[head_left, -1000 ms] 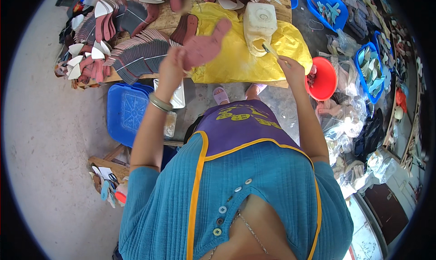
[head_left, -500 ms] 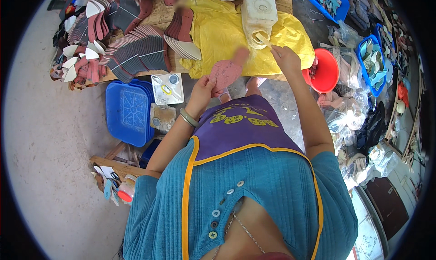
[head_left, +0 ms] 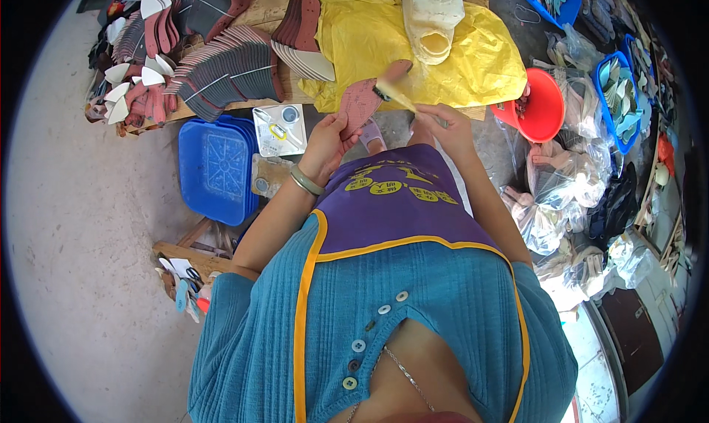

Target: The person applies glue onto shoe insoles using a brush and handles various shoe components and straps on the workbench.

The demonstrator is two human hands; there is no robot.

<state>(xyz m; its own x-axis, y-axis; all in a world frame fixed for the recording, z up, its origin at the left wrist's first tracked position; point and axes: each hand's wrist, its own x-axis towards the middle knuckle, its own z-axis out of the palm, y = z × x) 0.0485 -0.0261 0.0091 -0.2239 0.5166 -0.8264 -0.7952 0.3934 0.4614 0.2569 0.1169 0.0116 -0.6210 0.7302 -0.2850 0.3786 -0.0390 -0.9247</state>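
My left hand (head_left: 329, 139) grips a reddish-pink shoe insole (head_left: 357, 107) near its lower left edge, out in front of the purple apron. In my right hand (head_left: 447, 128) is a brush (head_left: 399, 97) with a pale yellow handle. Its dark bristles touch or hover just over the insole's narrower middle; I cannot tell which. Beyond the right hand, a whitish plastic jug (head_left: 436, 17) with a cut-open mouth lies on a yellow plastic sheet (head_left: 354, 32) spread over the wooden table.
Several fanned rows of red and dark insoles (head_left: 229, 72) cover the table's left part. Stacked blue basins (head_left: 218, 168) and a white square tin (head_left: 280, 130) stand below it. At right are a red bucket (head_left: 545, 105), clear plastic bags (head_left: 565, 179) and a blue crate (head_left: 622, 102) of insoles.
My right hand has drawn the brush out of the jug's mouth and brought it left and nearer, onto or over the insole. The left hand still holds the insole.
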